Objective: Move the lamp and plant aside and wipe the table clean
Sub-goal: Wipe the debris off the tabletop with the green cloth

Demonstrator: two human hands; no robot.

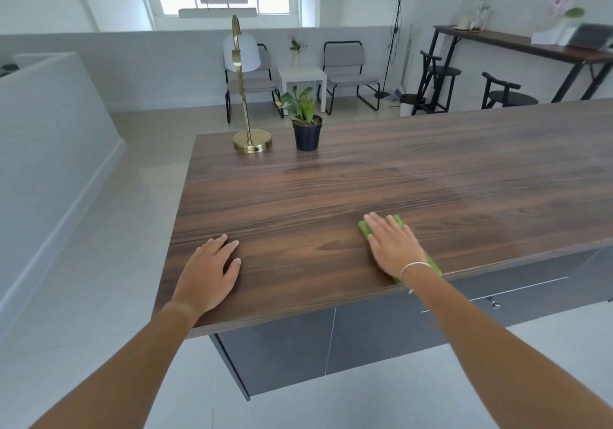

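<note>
A gold lamp (251, 141) with a white shade stands at the far left corner of the dark wooden table (381, 176). Right beside it sits a small green plant in a black pot (306, 131). My right hand (393, 246) lies flat on a green cloth (365, 227) near the table's front edge; the cloth shows at my fingertips and by my wrist. My left hand (209, 271) rests palm down on the bare wood near the front left corner, holding nothing.
Dark cabinet doors and a drawer with a knob (495, 303) sit under the tabletop. Beyond the table stand two grey chairs (348, 70), a white side table (302, 75), black stools and a high bar table (517, 42) at the right.
</note>
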